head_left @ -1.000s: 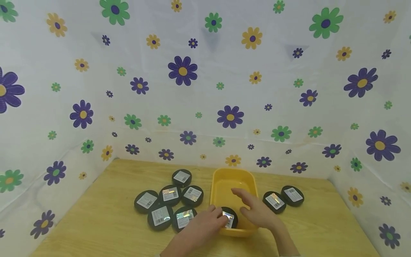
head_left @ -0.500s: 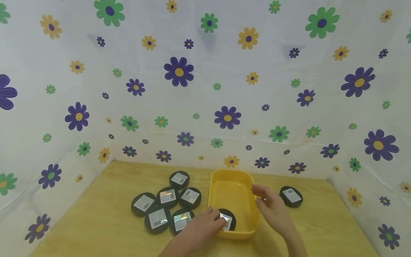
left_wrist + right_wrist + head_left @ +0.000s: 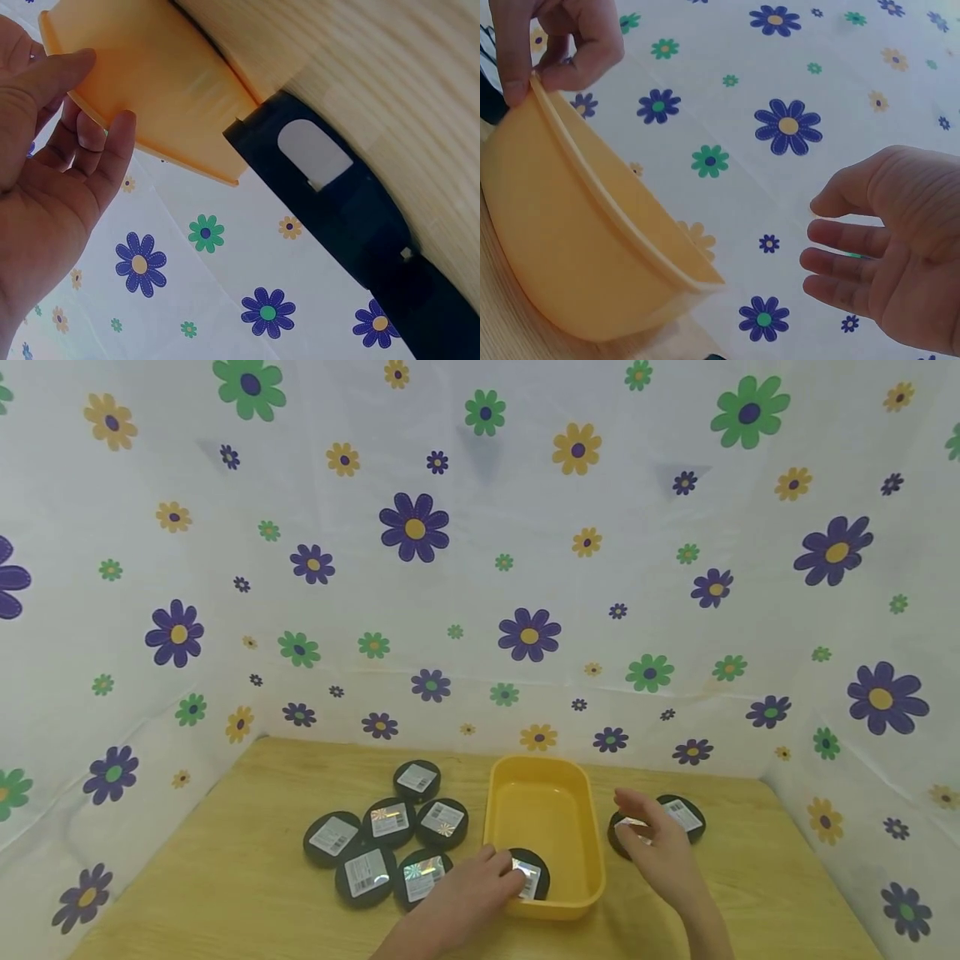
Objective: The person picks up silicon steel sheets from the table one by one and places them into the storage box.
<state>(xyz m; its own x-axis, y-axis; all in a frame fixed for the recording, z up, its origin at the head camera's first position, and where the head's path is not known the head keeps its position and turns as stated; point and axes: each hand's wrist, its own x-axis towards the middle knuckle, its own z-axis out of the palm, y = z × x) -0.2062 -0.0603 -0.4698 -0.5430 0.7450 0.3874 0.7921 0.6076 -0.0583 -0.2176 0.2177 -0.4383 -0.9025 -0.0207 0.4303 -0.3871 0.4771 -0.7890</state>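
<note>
A yellow plastic bin [image 3: 597,893] stands on the table, and one black round tin [image 3: 536,875] with a shiny label lies in its near left part. My left hand [image 3: 472,889] pinches the bin's near left rim, thumb outside and fingers over the edge; that grip also shows on the bin wall [image 3: 577,247] in the right wrist view. Right of the bin, my right hand [image 3: 663,856] hovers over a black labelled tin [image 3: 617,843], partly hiding it. Its fingers are relaxed and hold nothing. A second labelled tin [image 3: 684,818] lies just behind that hand.
Left of the bin, several black labelled tins sit in a loose cluster, among them a front tin [image 3: 366,875] and a rear tin [image 3: 417,780]. The wooden table [image 3: 247,860] is enclosed by a white flower-printed sheet [image 3: 465,585] at the back and sides.
My right hand has moved from above the bin out to the right, over the nearer right-hand tin. The left hand stays on the rim, and the tin in the bin has not moved.
</note>
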